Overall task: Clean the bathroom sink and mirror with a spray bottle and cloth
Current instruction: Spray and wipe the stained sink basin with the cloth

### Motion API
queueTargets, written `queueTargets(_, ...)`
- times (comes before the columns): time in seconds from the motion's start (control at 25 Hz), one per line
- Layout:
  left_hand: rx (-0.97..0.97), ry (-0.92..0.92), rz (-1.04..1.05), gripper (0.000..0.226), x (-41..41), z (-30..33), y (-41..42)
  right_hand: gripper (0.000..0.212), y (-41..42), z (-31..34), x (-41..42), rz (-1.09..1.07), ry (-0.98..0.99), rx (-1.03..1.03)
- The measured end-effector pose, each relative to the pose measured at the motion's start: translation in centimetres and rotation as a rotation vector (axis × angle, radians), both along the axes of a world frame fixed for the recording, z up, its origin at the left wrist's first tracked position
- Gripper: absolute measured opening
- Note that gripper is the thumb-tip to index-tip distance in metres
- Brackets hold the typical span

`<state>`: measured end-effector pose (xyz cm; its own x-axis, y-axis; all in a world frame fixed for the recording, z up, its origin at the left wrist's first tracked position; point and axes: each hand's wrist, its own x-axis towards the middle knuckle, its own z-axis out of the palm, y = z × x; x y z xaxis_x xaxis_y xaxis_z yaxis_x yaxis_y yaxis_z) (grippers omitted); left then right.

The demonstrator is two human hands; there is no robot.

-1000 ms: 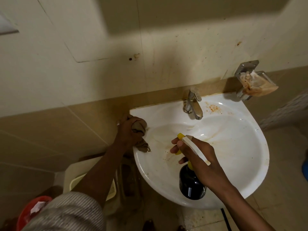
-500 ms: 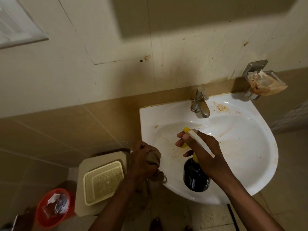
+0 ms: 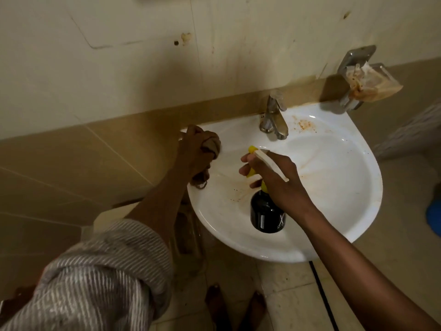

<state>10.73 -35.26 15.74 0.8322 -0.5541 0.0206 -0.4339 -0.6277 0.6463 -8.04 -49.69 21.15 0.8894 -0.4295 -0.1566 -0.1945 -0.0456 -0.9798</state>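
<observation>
While the left hand (image 3: pixel 194 151) grips the bunched cloth (image 3: pixel 211 145) at the sink's (image 3: pixel 358 211) back-left rim, the right hand (image 3: pixel 274 177) clasps the spray bottle (image 3: pixel 266 215) over the basin; wet the brown stains first, then scrub inward.

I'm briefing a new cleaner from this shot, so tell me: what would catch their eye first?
The white sink with brown streaks and specks down its bowl, and a rusty patch right of the tap. Over the bowl, the right hand grips a dark spray bottle with a yellow and white head, while the left hand holds a bunched cloth at the sink's back left corner.
</observation>
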Motion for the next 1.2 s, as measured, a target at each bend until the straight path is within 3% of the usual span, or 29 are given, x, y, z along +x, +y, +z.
queueTargets(0.28,0.040,-0.031,-0.064,0.043,-1.7,-1.0,2.2,0.024,0.5,-0.5,-2.1,-0.007,0.020,-0.021)
queueTargets(0.84,0.065,-0.017,0.155,0.035,-17.5,-2.2,4.8,0.024,0.5,1.2,-4.8,-0.019,-0.021,-0.010)
queueTargets(1.0,0.130,-0.039,0.117,0.032,-20.2,-2.4,4.1,0.024,-0.4,1.6,-5.6,-0.040,-0.023,-0.021)
queueTargets(1.08,0.180,0.071,0.067,0.027,-20.6,-1.3,3.6,0.025,-0.7,1.9,-5.8,-0.054,-0.025,-0.026)
queueTargets(1.16,0.134,0.219,0.041,0.014,-18.7,0.6,3.0,0.026,-1.3,2.4,-6.0,-0.076,-0.033,-0.029)
queueTargets(1.2,0.090,0.234,0.061,0.018,-17.1,1.2,2.7,0.026,-1.5,2.4,-6.1,-0.084,-0.032,-0.026)
